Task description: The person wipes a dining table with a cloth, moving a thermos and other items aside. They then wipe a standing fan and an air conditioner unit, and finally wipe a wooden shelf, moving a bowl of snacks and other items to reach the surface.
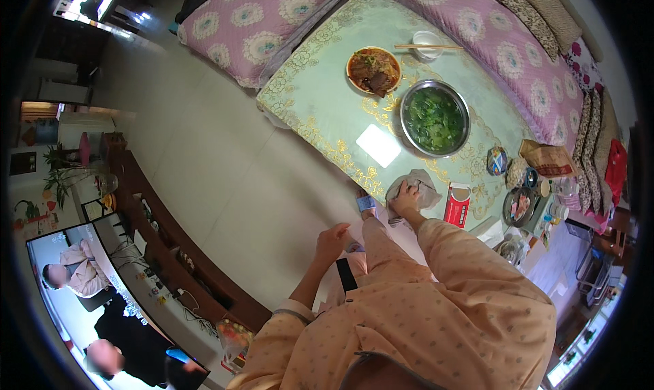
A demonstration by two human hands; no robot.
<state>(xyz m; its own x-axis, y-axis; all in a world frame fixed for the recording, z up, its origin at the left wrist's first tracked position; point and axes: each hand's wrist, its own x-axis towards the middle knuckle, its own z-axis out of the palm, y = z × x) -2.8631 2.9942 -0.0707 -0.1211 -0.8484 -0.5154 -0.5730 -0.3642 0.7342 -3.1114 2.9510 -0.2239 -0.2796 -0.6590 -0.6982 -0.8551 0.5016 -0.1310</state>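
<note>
My right hand [406, 198] is on a crumpled grey cloth [426, 185] at the near edge of the table [320, 104], its fingers curled into the fabric. Part of the cloth hangs over the edge. My left hand [332, 241] hovers in front of my body, off the table, with loosely bent fingers and nothing in it. Just right of the cloth lies a red and white box [457, 205]. Beyond it stands a steel bowl of green leafy soup [436, 119]. Farther off are a dish of brown food in red sauce [373, 72] and a white bowl [427, 44] with chopsticks [436, 47] across it.
Jars, a brown paper bag [548, 160], a blue can-like container [497, 161] and a metal plate [520, 206] crowd the table's right end. Sofas with pink floral covers [252, 22] border the far sides. At left, a brown cabinet [170, 254] and a television [102, 308] line the floor.
</note>
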